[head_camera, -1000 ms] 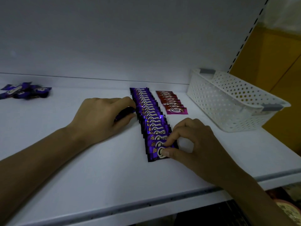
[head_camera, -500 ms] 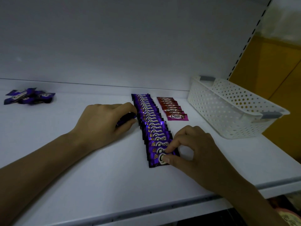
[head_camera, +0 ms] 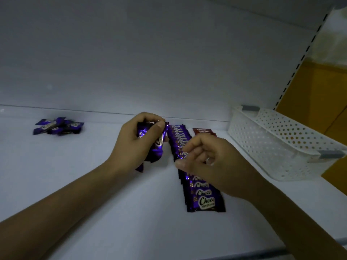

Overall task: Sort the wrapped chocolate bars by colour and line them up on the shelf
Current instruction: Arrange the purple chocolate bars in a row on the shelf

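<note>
Left hand [head_camera: 135, 145] up off shelf [head_camera: 84, 184], gripping purple bars [head_camera: 158, 147] (count unclear). Right hand [head_camera: 212, 162] leaves row [head_camera: 203, 196], fingers loosely curled, empty; next bar likely goes at row's front.

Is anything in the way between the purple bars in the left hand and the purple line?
Only the right hand, hovering over the middle of the purple line. The shelf from the purple bars in the left hand to the line's near end shows nothing.

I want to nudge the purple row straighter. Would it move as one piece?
Probably not: the purple row is separate overlapping bars, so a push likely scatters them. Glossy wrappers look slippery. Each seems light: the left hand holds a bunch.
</note>
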